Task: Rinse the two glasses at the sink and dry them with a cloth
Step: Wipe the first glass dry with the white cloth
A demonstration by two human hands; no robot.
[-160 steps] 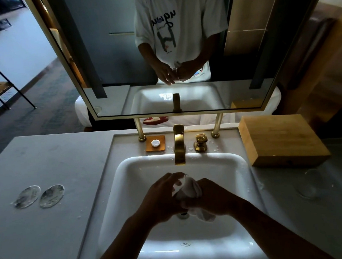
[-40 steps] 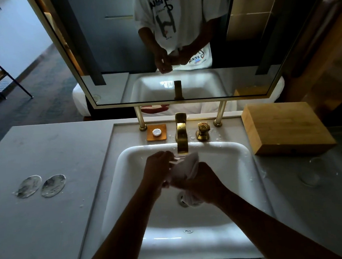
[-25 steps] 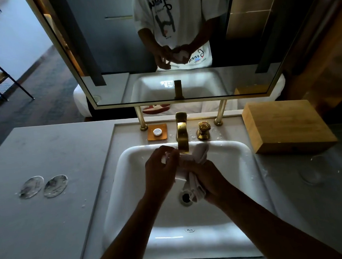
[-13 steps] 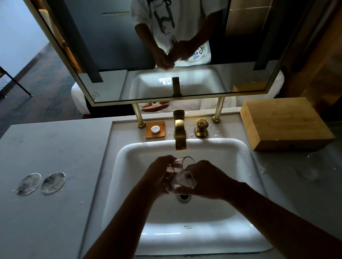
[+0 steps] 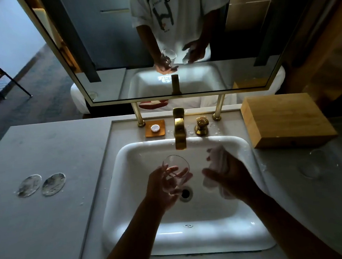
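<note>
two hands hover over the sink (image 5: pixel 130 193). the left hand (image 5: pixel 162 187) has its grip wrapped round a clear glass (image 5: pixel 176 169); just right of that grip, the right hand (image 5: pixel 229 176) clutches the white cloth (image 5: pixel 216 156). a second glass (image 5: pixel 313 165) stands farther right on the desk (image 5: pixel 51 218).

Grey countertop (image 5: pixel 51 218) with an inset white sink (image 5: pixel 194 245).

On its left part two round clear coasters (image 5: pixel 41 185) lie side by side among water drops. Behind the basin stand a brass faucet (image 5: pixel 179 128), a brass knob (image 5: pixel 201 126) and an orange soap dish (image 5: pixel 155 128). On the right sit a wooden box (image 5: pixel 286 119) and, nearer, a clear glass (image 5: pixel 314 164).
</note>
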